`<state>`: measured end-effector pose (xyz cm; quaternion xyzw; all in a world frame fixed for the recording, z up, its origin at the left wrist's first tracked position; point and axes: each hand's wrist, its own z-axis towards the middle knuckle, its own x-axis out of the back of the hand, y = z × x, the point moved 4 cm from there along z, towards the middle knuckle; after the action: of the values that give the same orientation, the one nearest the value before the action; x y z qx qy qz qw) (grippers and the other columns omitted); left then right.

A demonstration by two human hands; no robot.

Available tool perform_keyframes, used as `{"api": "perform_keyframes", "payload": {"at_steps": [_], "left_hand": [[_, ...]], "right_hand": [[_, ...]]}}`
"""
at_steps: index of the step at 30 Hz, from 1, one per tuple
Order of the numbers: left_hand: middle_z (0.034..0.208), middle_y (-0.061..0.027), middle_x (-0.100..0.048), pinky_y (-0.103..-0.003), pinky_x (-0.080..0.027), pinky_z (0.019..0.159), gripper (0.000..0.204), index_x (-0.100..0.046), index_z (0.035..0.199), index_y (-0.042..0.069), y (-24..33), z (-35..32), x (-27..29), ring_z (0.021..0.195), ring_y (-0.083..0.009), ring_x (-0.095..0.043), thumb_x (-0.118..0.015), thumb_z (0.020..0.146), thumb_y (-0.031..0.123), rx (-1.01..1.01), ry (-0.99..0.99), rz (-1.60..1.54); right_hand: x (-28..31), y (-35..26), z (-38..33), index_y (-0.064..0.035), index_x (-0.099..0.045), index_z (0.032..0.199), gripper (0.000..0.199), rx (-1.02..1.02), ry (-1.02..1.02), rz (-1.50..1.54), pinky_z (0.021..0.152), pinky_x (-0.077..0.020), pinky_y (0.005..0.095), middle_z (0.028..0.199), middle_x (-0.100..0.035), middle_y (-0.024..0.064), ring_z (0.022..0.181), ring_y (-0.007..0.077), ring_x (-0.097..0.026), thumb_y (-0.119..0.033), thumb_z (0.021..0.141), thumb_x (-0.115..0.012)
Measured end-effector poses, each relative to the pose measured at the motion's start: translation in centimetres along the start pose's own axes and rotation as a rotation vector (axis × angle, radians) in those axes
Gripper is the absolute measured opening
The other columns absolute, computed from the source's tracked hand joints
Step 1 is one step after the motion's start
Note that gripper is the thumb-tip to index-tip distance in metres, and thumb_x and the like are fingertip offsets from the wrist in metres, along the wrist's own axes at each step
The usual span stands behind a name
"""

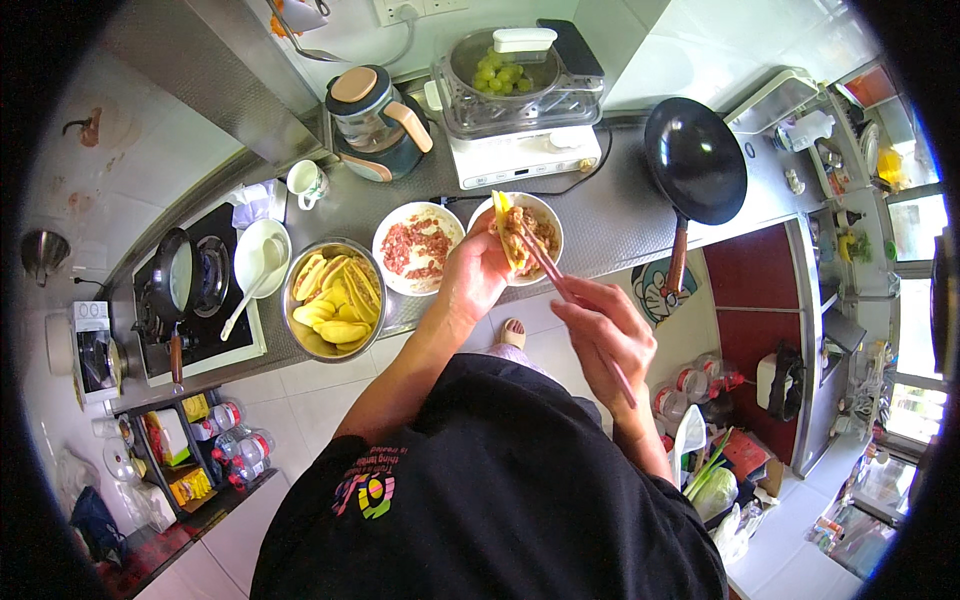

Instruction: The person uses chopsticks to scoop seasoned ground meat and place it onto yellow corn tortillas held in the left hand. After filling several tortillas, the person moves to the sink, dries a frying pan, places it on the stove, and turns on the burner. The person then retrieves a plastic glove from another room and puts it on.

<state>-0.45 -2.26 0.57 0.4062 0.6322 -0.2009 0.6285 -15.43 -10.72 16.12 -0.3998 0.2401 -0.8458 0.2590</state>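
Between the black wok (697,150) and steel basin (318,348), left fingers (486,246) pinch a yellow piece (502,206), right fingers (602,296) chopsticks (546,263).

basin (315,347): shiny metal | countertop (622,228): textured metal | shirt (500,480): matt cloth

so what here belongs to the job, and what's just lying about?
In use: stuffed yellow piece (left hand), chopsticks (right hand), filling bowl, metal bowl of yellow pieces, probably the bowl of reddish bits.
Seemingly idle: black wok at right, mug, grapes, jug.

Basin (300,338) left, bowls (410,286) centre (adjacent), wok (695,165) right
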Motion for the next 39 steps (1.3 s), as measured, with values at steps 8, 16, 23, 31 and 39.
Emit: {"api": "perform_keyframes", "payload": {"at_steps": [8,16,23,31,39], "left_hand": [[0.124,-0.0136,-0.059,-0.047,-0.046,0.1,0.037,-0.05,0.13,0.005,-0.6,0.1,0.1,0.112,-0.0268,-0.059,-0.038,0.094,0.005,0.051,0.015,-0.062],[0.123,-0.0149,-0.06,-0.046,-0.047,0.099,0.036,-0.05,0.129,0.003,-1.3,-0.4,-0.6,0.112,-0.0289,-0.059,-0.038,0.095,0.004,0.107,-0.067,-0.198],[0.121,-0.0155,-0.059,-0.047,-0.048,0.091,0.034,-0.049,0.129,0.005,-0.9,-0.8,-1.4,0.104,-0.0281,-0.059,-0.039,0.097,0.008,0.127,0.092,-0.114],[0.103,-0.0106,-0.059,-0.038,-0.045,0.078,0.038,-0.047,0.133,0.002,-0.5,-1.8,-3.9,0.085,-0.0208,-0.054,-0.036,0.099,0.017,0.357,-0.095,-0.074],[0.092,-0.0078,-0.055,-0.035,-0.041,0.072,0.042,-0.045,0.131,0.0,-0.5,-3.7,-4.2,0.079,-0.019,-0.05,-0.039,0.094,0.019,0.442,-0.129,0.202]], "right_hand": [[-0.8,0.6,-0.2,-0.0041,-0.07,0.098,0.034,0.075,0.096,-0.034,0.071,-0.0553,0.0356,0.105,-0.066,0.0164,0.084,0.0282,-0.067,0.008,0.067,-0.07],[-1.2,0.6,-0.4,-0.0027,-0.069,0.1,0.033,0.108,0.038,-0.052,0.076,-0.0557,0.0346,0.107,-0.067,0.0189,0.089,0.0291,-0.067,0.008,0.07,-0.07],[0.1,3.5,-2.1,0.0023,-0.065,0.107,0.017,-0.276,0.211,0.477,0.079,-0.0588,0.0384,0.116,-0.06,0.0233,0.101,0.0324,-0.066,-0.006,0.098,-0.052],[0.8,7.5,-3.4,0.0044,-0.061,0.115,0.022,-0.429,0.266,0.973,0.081,-0.0598,0.0394,0.117,-0.06,0.0286,0.1,0.0348,-0.067,-0.006,0.099,-0.05],[3.2,9.2,-1.9,0.0048,-0.063,0.11,0.021,-0.462,0.185,0.872,0.08,-0.0603,0.0394,0.109,-0.066,0.0258,0.095,0.0331,-0.07,-0.006,0.1,-0.048]]}}
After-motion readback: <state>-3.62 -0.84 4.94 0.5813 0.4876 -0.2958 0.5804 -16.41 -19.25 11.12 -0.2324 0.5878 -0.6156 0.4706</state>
